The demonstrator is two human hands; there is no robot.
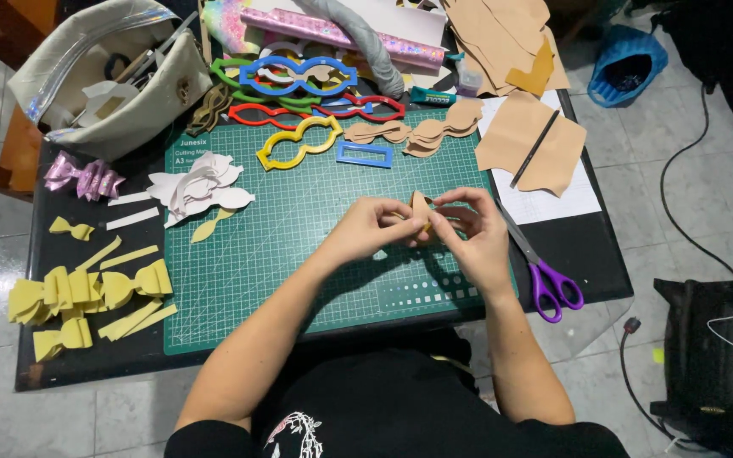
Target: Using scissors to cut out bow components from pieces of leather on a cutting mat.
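Note:
Both my hands meet over the green cutting mat (299, 254). My left hand (375, 227) and my right hand (472, 229) pinch a small tan cut-out piece (420, 206) between their fingertips, folding it upright. The piece is partly hidden by my fingers. More tan shaped pieces (434, 131) lie at the mat's far edge, and tan sheets (529, 140) with a dark pencil on them rest to the right.
Purple-handled scissors (549, 284) lie right of my right hand. Coloured plastic bow templates (299, 80) sit at the back. White cut-outs (201, 187) and yellow bows (86, 293) lie on the left. A grey pouch (112, 80) stands at the far left corner.

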